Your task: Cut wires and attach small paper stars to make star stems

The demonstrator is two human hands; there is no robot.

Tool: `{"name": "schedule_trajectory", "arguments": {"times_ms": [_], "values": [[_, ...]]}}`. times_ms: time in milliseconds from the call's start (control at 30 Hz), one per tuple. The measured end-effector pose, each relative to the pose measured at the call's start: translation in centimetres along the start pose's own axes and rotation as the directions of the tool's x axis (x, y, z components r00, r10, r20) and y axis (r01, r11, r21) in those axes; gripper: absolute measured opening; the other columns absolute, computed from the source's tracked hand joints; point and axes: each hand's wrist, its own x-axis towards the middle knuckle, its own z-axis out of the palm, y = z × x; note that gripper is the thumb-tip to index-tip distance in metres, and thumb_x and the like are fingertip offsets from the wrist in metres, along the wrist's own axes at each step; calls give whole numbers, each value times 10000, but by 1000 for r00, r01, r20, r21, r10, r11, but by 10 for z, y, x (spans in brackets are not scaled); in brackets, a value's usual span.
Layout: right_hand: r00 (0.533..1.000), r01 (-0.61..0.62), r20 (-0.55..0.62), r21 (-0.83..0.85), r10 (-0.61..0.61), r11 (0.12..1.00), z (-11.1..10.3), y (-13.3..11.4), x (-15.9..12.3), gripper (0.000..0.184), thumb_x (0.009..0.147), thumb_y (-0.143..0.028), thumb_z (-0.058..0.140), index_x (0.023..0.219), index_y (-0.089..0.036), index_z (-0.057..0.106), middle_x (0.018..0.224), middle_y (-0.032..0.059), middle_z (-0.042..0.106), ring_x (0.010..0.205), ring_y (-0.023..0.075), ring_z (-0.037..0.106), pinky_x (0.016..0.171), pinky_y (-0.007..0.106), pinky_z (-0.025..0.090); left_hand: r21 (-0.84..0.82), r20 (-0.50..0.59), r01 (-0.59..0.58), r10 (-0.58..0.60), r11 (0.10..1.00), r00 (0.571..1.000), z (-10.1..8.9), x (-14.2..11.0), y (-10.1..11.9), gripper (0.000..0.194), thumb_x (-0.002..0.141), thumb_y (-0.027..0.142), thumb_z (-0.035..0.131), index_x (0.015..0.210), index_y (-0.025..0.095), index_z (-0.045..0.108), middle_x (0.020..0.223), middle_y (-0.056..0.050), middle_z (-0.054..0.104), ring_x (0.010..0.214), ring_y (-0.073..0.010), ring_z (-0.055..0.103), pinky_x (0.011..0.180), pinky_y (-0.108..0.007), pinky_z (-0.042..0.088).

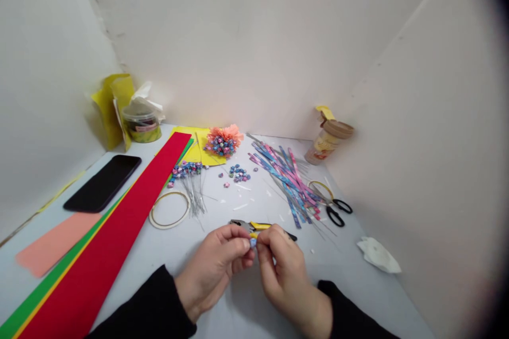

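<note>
A small blue folded paper star [253,242] is pinched between the thumb and forefinger of my left hand [222,259]. My right hand [284,270] is closed in a pinch at the star's right side; whatever lies between those fingertips is too small to make out. Just behind my fingers lie pliers [260,226] with yellow and black handles, partly hidden. Farther back are several loose paper stars [239,173]. To their left, a cluster of stars [186,169] sits on thin wires [195,196].
Patterned paper strips [284,175] and black-handled scissors [337,212] lie right, near crumpled tissue [378,255] and a tilted cup [328,143]. Leftward are a tape roll [152,218], long red paper [135,212], a phone [102,183] and a tub [142,126]. A coral paper bouquet [223,140] sits behind.
</note>
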Motion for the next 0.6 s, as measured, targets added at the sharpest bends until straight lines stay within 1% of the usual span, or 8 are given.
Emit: {"name": "schedule_trajectory", "arguments": {"times_ms": [167,333,433,600], "values": [[1000,-22,-4,33,22,999,1,0,1,159,846,-66,404,777,-197,462,694,5,492,632,140,489,563,254,379,-43,42,4,-3,999,999,-1,0,2,155,604,100,726,717,121,622,609,-1,636,555,-75,573,580,-178,464],[999,-28,-29,110,31,994,-7,-3,7,133,857,-92,436,790,-191,495,689,-5,488,622,125,483,559,241,368,-118,110,15,-2,993,994,-2,-3,4,140,661,71,710,755,123,619,669,2,638,595,-60,587,616,-162,482],[999,-50,8,170,50,984,-10,-4,9,141,868,-107,428,773,-195,483,692,-10,484,627,120,478,566,237,366,-132,161,40,-18,990,987,-4,-2,5,141,686,65,701,774,127,611,686,-2,638,600,-57,589,615,-153,483],[977,-197,136,264,165,944,-12,-4,11,158,889,-161,401,740,-200,440,698,-9,484,635,123,473,581,242,371,-101,206,66,-44,993,977,-3,-1,6,143,689,41,694,732,124,586,688,8,617,587,-46,571,584,-137,472]]}}
